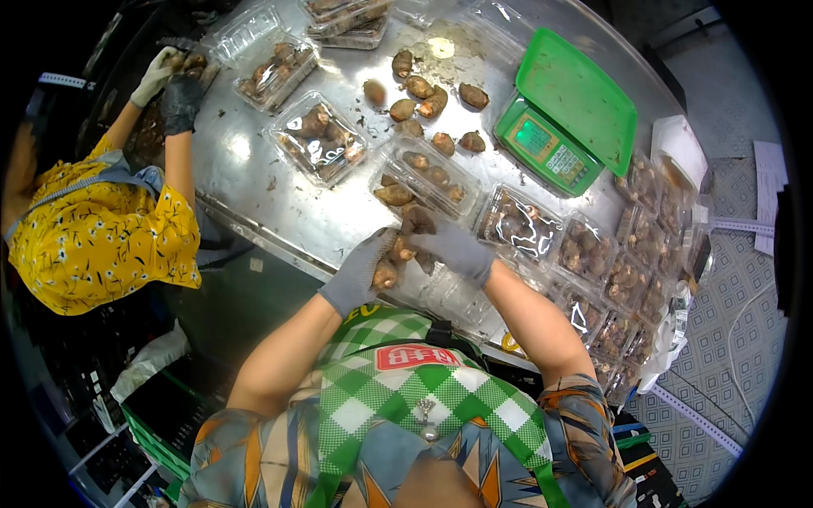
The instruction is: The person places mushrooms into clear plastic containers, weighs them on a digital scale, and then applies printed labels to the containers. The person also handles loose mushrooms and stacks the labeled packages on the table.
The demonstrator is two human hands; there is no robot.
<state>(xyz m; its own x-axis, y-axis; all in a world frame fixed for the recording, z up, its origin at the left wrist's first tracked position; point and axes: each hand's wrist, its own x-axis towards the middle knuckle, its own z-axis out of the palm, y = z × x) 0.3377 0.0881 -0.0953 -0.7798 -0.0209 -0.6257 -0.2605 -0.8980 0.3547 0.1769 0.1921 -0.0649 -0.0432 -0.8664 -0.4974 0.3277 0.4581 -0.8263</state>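
My left hand, in a grey work glove, cups brown taro corms above the table's near edge. Close against it, my right hand, in a matching glove with soiled fingertips, has its fingers curled at a corm; part of that grip is hidden. Just beyond both hands lies a clear plastic clamshell box with several corms in it. Loose taro corms are scattered farther back on the metal table. A packed box sits to the left of them.
A green digital scale with a lit display stands at the back right. Packed clamshell boxes crowd the right side. More boxes are stacked at the back. On the left, a co-worker in a yellow flowered top handles corms with gloved hands.
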